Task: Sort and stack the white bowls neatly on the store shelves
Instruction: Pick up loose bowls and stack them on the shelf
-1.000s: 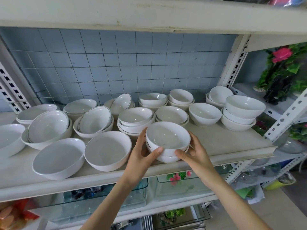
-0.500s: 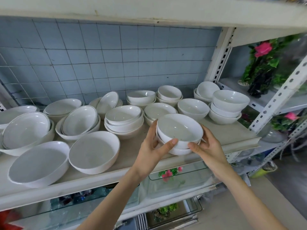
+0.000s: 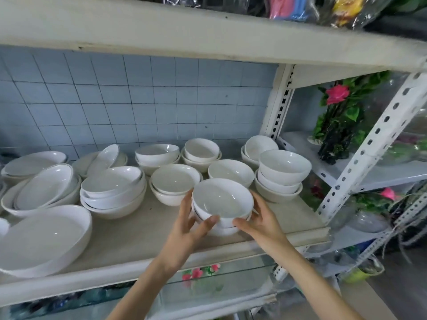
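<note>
Stack of white bowls (image 3: 221,200): at front right of shelf (image 3: 138,236), near taller bowl stack (image 3: 280,175). Left hand (image 3: 184,229) and right hand (image 3: 265,224) grasp its sides, thumbs on near wall

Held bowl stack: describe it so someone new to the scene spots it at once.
Find the middle shelf in front of the blue tiled wall. Near its front edge, right of centre, is a short bowl stack. It alone has the left hand and right hand gripping its sides.
</note>
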Tool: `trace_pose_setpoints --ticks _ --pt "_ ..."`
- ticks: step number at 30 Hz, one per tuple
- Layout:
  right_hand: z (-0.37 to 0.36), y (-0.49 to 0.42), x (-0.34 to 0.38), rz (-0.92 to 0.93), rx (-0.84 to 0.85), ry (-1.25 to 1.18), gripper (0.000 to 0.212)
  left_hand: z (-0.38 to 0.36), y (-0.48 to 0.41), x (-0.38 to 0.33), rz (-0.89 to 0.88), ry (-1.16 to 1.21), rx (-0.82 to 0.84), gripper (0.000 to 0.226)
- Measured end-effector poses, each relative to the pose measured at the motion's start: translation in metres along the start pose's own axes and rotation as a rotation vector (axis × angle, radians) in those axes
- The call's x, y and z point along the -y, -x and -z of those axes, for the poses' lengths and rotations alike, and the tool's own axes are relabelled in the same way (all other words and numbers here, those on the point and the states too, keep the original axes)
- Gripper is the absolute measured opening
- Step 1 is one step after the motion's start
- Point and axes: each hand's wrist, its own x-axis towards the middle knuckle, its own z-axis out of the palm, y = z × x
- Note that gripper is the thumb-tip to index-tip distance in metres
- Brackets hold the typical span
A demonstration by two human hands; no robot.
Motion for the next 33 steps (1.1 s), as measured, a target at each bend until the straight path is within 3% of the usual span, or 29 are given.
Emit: trace_pose_setpoints --ticks 7,22,27,30,33 --pt "0.017 -0.015 -0.010 -0.011 0.123 0.042 0.078 -0.007 0.002 0.003 -0.009 -0.079 -0.043 0.073" --pt "0.016 -0.010 -0.004 0.003 0.144 0.064 0.089 -0.002 0.000 0.006 0.024 -0.120 -0.059 0.072" --pt "0.033 -0.005 0.013 0.015 0.150 0.271 0.057 0.002 -0.002 0.012 0.022 -0.114 -0.052 0.080" --pt "0.045 0.000 0.031 0.146 -0.073 0.367 0.029 0.004 -0.005 0.014 0.007 -0.125 -0.044 0.090" --pt "0.061 -0.003 0.049 0.333 -0.243 0.552 0.021 0.004 -0.005 0.016 0.023 -0.104 -0.035 0.097"
